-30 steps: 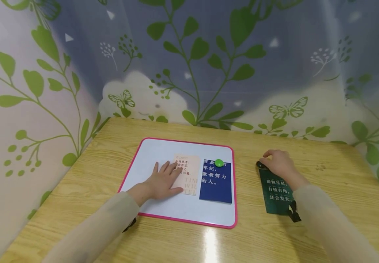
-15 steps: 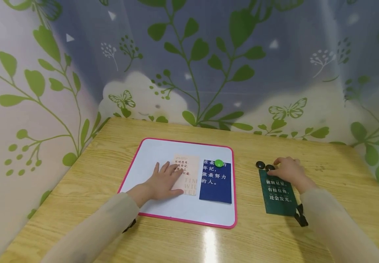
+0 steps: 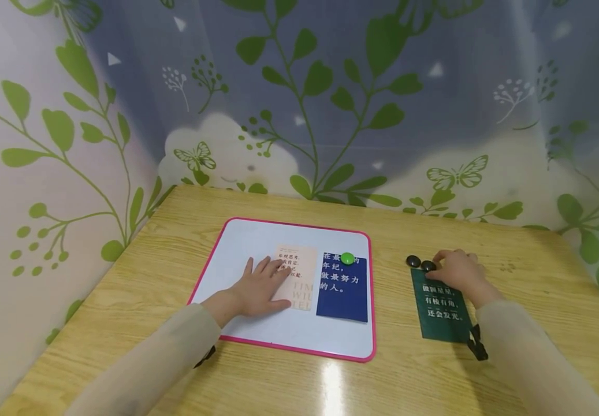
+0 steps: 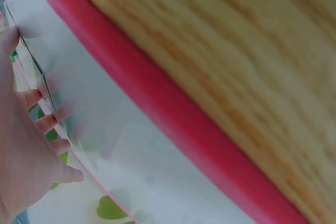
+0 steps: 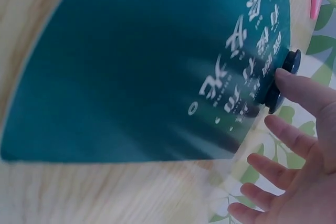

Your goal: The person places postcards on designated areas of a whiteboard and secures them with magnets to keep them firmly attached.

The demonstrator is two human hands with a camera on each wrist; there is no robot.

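Observation:
On the small whiteboard (image 3: 257,234) with a pink rim lie a cream card (image 3: 303,292) and a dark blue card (image 3: 342,300). My left hand (image 3: 259,290) rests on the board with fingers spread, fingertips over the cream card's left part. A green round magnet (image 3: 348,258) sits at the blue card's top edge. At right, my right hand (image 3: 459,270) has thumb and index finger at either side of a black round magnet (image 3: 427,266), by the top of a dark green card (image 3: 441,323). Another black magnet (image 3: 412,261) lies just left of it.
Everything lies on a wooden table (image 3: 299,381). A patterned curtain (image 3: 299,104) with leaves and butterflies hangs behind the table and along its left side. Dark straps show at both wrists.
My right hand has moved slightly right and down, from the left black magnet to the second one, which came into view. My left hand has stayed on the board.

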